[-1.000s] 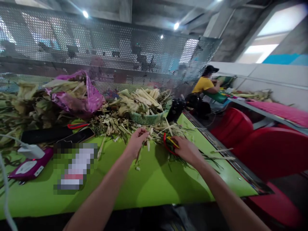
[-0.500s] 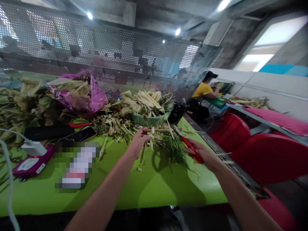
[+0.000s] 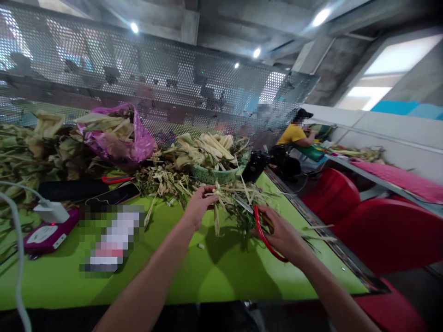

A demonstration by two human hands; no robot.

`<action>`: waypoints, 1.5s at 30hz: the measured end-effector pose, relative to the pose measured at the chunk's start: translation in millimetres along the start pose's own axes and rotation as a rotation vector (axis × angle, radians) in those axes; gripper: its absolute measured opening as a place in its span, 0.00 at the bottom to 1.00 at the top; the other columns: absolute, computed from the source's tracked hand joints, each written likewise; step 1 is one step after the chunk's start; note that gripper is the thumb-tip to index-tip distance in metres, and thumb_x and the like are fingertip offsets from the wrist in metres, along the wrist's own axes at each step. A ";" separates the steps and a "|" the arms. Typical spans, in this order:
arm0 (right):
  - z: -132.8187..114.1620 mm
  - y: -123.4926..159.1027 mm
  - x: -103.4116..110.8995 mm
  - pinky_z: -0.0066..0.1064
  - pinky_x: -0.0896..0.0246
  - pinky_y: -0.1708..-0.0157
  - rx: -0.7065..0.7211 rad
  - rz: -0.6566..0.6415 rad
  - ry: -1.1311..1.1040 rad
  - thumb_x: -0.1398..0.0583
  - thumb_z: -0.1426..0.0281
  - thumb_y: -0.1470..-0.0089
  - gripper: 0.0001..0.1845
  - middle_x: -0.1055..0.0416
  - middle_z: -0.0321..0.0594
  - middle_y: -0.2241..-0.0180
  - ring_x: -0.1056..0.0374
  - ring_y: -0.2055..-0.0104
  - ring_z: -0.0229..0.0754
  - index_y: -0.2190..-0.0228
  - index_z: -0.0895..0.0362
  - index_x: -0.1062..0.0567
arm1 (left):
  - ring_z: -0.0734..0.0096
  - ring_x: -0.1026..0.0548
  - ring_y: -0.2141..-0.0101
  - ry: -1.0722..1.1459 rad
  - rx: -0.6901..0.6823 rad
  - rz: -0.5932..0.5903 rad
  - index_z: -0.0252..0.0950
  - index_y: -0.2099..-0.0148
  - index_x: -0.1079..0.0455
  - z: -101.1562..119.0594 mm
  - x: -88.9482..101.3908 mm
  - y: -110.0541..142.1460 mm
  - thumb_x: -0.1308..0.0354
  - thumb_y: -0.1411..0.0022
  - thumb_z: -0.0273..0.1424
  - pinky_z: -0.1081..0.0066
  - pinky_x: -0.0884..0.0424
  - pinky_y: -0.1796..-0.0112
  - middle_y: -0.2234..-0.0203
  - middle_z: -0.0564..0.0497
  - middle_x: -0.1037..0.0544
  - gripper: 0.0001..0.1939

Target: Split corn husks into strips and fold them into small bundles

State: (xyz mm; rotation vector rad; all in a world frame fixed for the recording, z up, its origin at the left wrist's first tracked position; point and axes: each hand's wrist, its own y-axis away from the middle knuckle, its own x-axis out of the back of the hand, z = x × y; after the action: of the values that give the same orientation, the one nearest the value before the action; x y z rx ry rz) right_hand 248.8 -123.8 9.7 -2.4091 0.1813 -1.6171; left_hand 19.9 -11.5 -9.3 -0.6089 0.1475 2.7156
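Observation:
My left hand (image 3: 200, 205) pinches a pale strip of dried husk (image 3: 217, 219), which hangs down from the fingertips over the green table (image 3: 145, 281). Red-handled scissors (image 3: 261, 230) are in my right hand (image 3: 282, 235), with their blades pointing left toward the husk. The blades do not touch my left hand. Beneath the scissors lies a bunch of thin green sprigs (image 3: 242, 221), partly covered by my right hand. Just beyond both hands stands a pale green basket (image 3: 214, 175) heaped with dried husks (image 3: 214, 147).
Left of the basket are a pink plastic bag (image 3: 143, 140) of husks, another pair of red-handled scissors (image 3: 117, 179), a dark phone (image 3: 117, 193) and a purple power strip (image 3: 51, 233). A black object (image 3: 256, 165) stands right of the basket. Red chairs (image 3: 391, 230) and a person in yellow (image 3: 292, 133) are at right.
My right hand has brought the scissors lower and turned them, so the blades now point left toward the husk. The husk strip in my left hand hangs longer and straighter.

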 end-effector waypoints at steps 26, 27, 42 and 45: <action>-33.8 -10.2 -21.5 0.39 0.37 0.58 0.002 0.143 0.023 0.41 0.67 0.49 0.19 0.27 0.46 0.55 0.31 0.56 0.52 0.54 0.54 0.31 | 0.76 0.31 0.71 -0.087 -0.081 -0.070 0.33 0.63 0.34 -7.7 -7.8 -2.3 0.31 0.57 0.27 0.73 0.32 0.69 0.69 0.52 0.29 0.19; -34.7 -10.3 -21.2 0.39 0.37 0.58 0.002 0.142 0.012 0.41 0.67 0.49 0.19 0.27 0.46 0.55 0.31 0.56 0.52 0.54 0.54 0.31 | 0.76 0.31 0.70 -0.097 -0.091 -0.072 0.34 0.63 0.34 -8.9 -7.3 -3.1 0.32 0.58 0.27 0.73 0.32 0.68 0.69 0.52 0.29 0.18; -21.7 -12.1 -20.1 0.34 0.37 0.67 -0.145 0.091 -0.214 0.40 0.62 0.51 0.17 0.26 0.36 0.72 0.30 0.69 0.47 0.60 0.54 0.26 | 0.75 0.31 0.71 -0.090 -0.025 -0.064 0.34 0.61 0.31 -5.4 -5.2 -0.2 0.36 0.54 0.26 0.74 0.35 0.69 0.73 0.53 0.29 0.15; -17.1 -12.6 -17.1 0.35 0.36 0.63 -0.156 0.102 -0.360 0.40 0.61 0.52 0.19 0.26 0.39 0.68 0.30 0.65 0.47 0.58 0.55 0.27 | 0.76 0.31 0.72 -0.087 0.001 -0.065 0.35 0.60 0.30 -4.0 -3.6 1.2 0.38 0.53 0.26 0.75 0.35 0.69 0.73 0.53 0.28 0.14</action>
State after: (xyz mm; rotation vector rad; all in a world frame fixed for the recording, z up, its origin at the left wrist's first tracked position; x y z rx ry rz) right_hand 226.1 -109.8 3.8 -2.7089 0.3693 -1.1396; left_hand 24.2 -14.4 -11.3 -0.4857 0.1048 2.6733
